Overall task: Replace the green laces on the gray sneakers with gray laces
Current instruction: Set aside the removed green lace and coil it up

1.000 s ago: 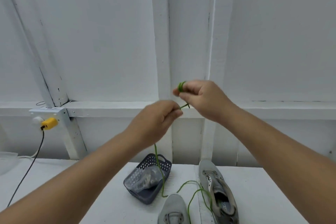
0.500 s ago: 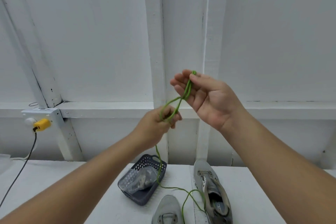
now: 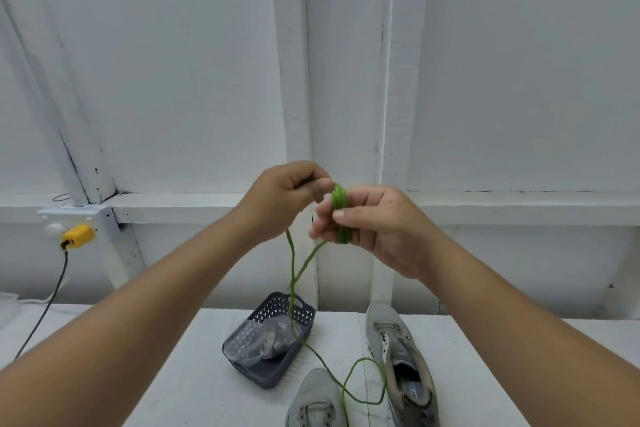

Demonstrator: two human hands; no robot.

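Note:
A green lace (image 3: 340,211) is wound in several loops round the fingers of my right hand (image 3: 370,229), whose thumb presses on the coil. My left hand (image 3: 284,198) is raised just left of it, fingers curled and pinching the lace near the coil. Two green strands hang down from the hands, cross, and trail over the basket to the table between two gray sneakers. One sneaker (image 3: 401,360) lies at the right with bare eyelets. The other sneaker (image 3: 317,399) shows only its toe at the bottom edge.
A dark blue perforated basket (image 3: 277,367) on the white table (image 3: 173,374) holds a clear plastic bag with gray contents. At the left wall a yellow plug (image 3: 78,236) sits in a socket, its black cable hanging to the table. A white ledge runs behind.
My right hand has turned and curled its fingers, with more lace now looped round them. My left hand rose from below to beside the coil. The loose lace on the table has shortened.

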